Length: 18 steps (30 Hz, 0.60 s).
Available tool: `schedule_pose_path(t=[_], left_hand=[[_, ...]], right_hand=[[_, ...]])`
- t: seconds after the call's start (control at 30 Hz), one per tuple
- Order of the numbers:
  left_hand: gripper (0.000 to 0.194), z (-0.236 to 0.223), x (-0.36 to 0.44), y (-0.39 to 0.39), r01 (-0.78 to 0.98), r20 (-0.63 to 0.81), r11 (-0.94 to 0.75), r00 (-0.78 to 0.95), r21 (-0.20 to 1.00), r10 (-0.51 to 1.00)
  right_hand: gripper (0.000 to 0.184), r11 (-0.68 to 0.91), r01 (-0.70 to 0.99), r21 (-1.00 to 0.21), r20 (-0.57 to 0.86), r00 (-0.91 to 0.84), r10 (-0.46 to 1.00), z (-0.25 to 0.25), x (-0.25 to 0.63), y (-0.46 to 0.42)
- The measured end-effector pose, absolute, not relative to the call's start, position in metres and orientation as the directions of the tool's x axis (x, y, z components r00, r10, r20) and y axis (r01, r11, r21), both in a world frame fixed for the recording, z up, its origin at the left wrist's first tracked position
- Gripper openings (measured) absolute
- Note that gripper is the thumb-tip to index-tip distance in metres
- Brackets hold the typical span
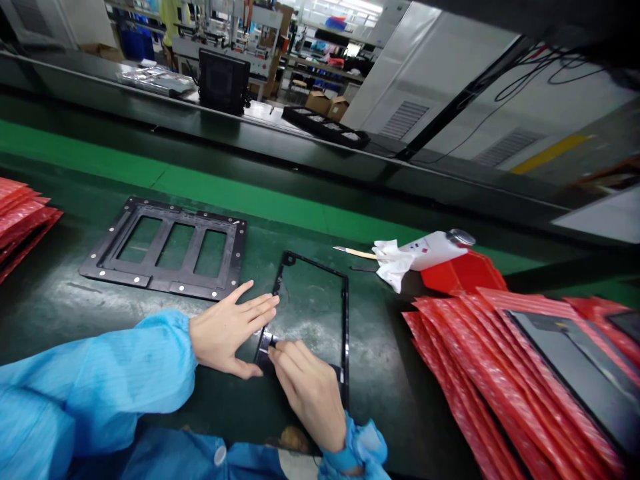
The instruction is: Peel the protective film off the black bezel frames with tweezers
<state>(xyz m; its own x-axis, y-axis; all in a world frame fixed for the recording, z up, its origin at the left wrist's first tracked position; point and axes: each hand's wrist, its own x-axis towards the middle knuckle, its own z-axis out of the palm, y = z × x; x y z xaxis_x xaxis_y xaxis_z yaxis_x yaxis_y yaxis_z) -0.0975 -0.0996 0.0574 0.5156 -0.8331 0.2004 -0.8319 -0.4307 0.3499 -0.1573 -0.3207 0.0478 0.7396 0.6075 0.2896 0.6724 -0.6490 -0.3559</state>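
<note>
A thin black rectangular frame [346, 313] lies on the dark green work surface in front of me. My left hand [231, 332] is flat with its fingers spread, the fingertips resting at the frame's left edge. Over the frame's near left part, my right hand [309, 387] has its thumb and fingers pinched together. A small shiny strip [266, 341] shows right beside those fingertips; whatever the pinch holds is hidden. To the left of the frame sits a thicker black fixture plate [163, 247] with three openings and several silver round dots along its rim.
Red bubble-wrap sleeves [450, 347] are stacked at the right, with a grey panel [575, 367] on top. Behind them are a red bin [465, 272], a white bottle [435, 248], a tissue [395, 263] and a light-handled blade [355, 252]. More red sleeves [23, 223] lie at far left.
</note>
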Motion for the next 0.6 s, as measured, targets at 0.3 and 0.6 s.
schedule_pose_path(t=[0.3,0.6], left_hand=[[0.088,0.0561,-0.0977,-0.0992,-0.836,0.207,-0.426,0.511,0.346,-0.834],[0.088,0.0566,-0.0977,-0.0993,-0.835,0.226,-0.426,0.516,0.348,-0.826]], right_hand=[[0.024,-0.654,0.684,-0.324,0.312,0.730,0.608,0.0480,-0.1576,-0.3204],[0.024,-0.642,0.688,-0.338,0.315,0.725,0.612,0.0483,-0.1610,-0.3178]])
